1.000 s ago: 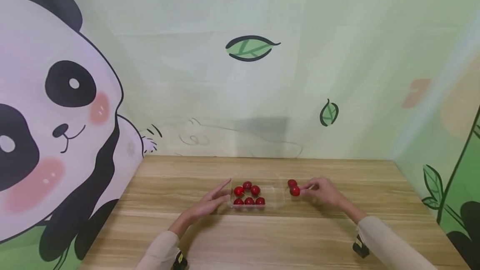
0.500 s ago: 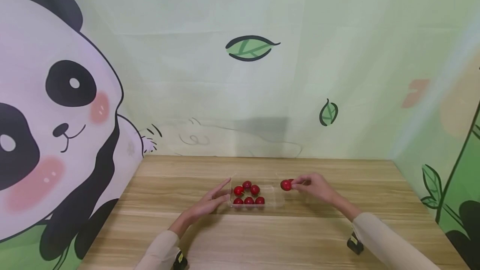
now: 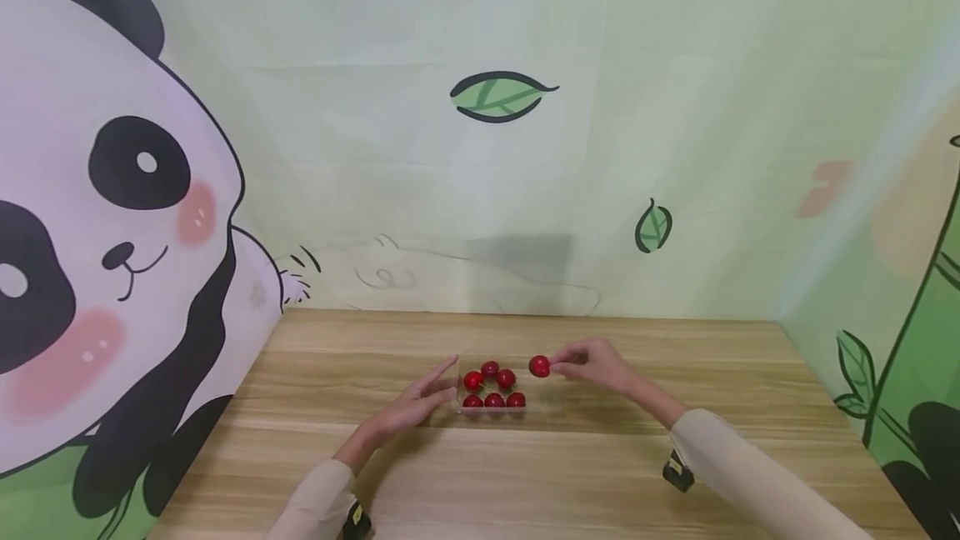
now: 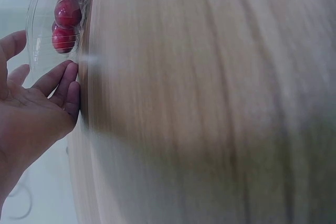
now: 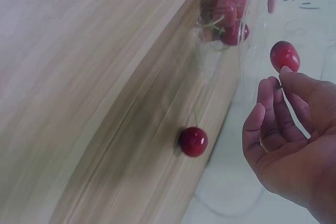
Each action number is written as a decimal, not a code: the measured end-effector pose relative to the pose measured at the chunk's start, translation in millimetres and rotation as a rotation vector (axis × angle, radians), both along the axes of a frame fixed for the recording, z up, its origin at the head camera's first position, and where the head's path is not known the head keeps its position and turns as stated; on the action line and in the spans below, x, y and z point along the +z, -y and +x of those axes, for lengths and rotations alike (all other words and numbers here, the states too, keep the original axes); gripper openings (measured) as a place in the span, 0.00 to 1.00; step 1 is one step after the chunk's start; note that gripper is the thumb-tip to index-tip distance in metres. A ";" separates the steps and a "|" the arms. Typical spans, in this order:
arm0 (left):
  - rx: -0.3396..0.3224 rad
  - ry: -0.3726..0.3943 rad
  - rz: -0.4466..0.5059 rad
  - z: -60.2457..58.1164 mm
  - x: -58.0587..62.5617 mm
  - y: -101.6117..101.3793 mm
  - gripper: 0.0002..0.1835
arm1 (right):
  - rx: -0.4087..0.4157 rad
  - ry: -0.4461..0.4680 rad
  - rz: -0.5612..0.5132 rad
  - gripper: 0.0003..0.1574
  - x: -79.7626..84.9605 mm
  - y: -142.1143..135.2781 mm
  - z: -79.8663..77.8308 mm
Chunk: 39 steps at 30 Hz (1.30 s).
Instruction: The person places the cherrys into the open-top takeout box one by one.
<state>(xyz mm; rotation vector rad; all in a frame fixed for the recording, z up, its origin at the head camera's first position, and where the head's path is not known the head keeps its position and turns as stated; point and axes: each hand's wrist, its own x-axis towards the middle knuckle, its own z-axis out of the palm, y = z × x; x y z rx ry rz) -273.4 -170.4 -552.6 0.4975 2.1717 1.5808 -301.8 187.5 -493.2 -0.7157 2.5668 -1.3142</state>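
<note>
A clear plastic box [image 3: 491, 412] on the table holds several red cherries [image 3: 494, 401], mostly in its left part. My right hand [image 3: 596, 365] pinches one cherry [image 3: 539, 366] between thumb and fingertips, above the box's right part. In the right wrist view, that held cherry [image 5: 285, 56] hangs off the fingertips, seemingly gripped by its stem end. My left hand [image 3: 408, 407] touches the box's left end with fairly straight fingers, as the left wrist view also shows with the fingers [image 4: 65, 85] close against the clear wall.
One loose cherry [image 5: 193, 141] with a green stem lies on the wooden table [image 3: 525, 473] to the right of the box; in the head view my right hand hides it. A fabric backdrop [image 3: 360, 148] with a panda print stands behind the table.
My right hand has lifted one of the two cherries off the table and carried it left, over the box. The left hand stays at the box's left end.
</note>
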 end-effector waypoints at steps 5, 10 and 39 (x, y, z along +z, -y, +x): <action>-0.007 -0.003 0.003 -2.4 -1.9 0.6 0.36 | 0.040 -0.019 -0.004 0.11 -0.4 13.7 -1.6; -0.001 0.000 0.003 -2.8 -2.6 0.1 0.36 | 0.077 -0.036 -0.005 0.11 -0.7 26.0 -1.6; -0.003 0.007 0.006 -2.2 -2.9 1.0 0.36 | 0.094 -0.120 0.085 0.06 -17.0 70.1 -5.2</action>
